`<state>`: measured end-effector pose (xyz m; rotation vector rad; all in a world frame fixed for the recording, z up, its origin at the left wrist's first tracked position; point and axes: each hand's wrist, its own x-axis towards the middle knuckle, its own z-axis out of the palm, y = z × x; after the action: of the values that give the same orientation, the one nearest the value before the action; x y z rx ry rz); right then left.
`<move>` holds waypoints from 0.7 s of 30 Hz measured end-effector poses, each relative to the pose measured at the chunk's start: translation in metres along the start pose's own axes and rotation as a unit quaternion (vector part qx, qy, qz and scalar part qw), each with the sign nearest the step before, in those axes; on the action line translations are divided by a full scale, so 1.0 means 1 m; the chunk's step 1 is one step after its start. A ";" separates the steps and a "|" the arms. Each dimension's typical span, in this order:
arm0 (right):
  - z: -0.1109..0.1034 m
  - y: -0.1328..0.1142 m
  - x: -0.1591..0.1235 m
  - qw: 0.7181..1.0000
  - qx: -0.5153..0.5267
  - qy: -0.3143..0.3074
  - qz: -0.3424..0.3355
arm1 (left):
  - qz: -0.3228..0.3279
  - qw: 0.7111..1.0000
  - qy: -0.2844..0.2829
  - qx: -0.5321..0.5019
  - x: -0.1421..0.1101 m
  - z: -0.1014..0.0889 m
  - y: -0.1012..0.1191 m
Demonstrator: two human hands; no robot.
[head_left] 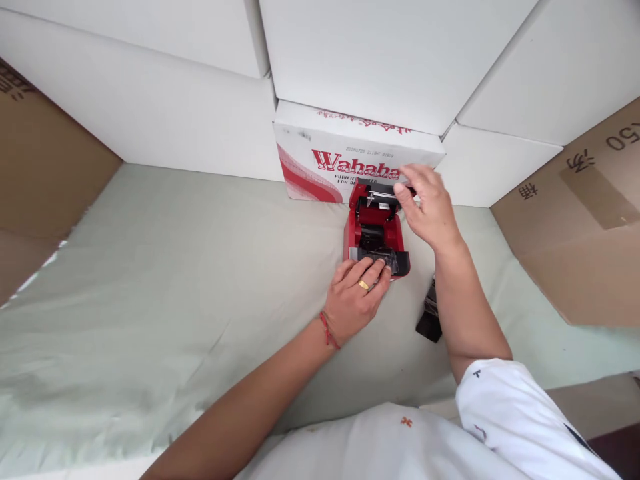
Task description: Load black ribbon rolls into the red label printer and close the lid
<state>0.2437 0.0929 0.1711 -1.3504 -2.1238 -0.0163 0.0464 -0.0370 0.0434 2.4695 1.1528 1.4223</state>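
Observation:
A small red-and-black label printer (351,233) stands on the cloth with its hinged lid (384,193) raised. Inside its red bay a dark cylindrical part shows. The fingers of my left hand (359,293), a ring on one, are close together and bent over the printer's black front edge, gripping it. Shiny clear film (384,255) lies at those fingertips; whether they pinch it is unclear. My right hand (427,207) is at the lid's right edge, thumb and fingers apart, with the thumb at or against the lid.
A black block-like object (430,320) lies beside my right forearm, partly hidden by it. Behind the printer stands a white-and-red Wahaha carton (310,157), against large white boxes (200,113). Brown cartons (45,167) flank the pale green cloth (175,267) on both sides.

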 end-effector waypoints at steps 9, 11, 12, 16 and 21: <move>-0.025 -0.008 -0.029 0.984 0.032 -0.150 -0.087 | 0.033 0.994 0.051 0.090 -0.002 -0.004 0.011; -0.031 -0.010 -0.037 0.975 0.042 -0.187 -0.113 | 0.036 0.994 0.050 0.094 -0.003 -0.005 0.010; -0.031 -0.010 -0.040 0.970 0.045 -0.205 -0.125 | 0.038 0.994 0.047 0.092 -0.004 -0.005 0.009; -0.025 -0.011 -0.047 0.953 0.035 -0.266 -0.143 | 0.043 0.994 0.047 0.090 -0.007 -0.005 0.004; -0.019 -0.023 -0.045 0.946 0.000 -0.297 -0.128 | 0.034 0.993 0.050 0.100 -0.011 0.000 0.003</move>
<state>0.2470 0.0389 0.1716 -1.1636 -2.7871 0.3248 0.0449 -0.0460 0.0361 2.6207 1.3022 1.5361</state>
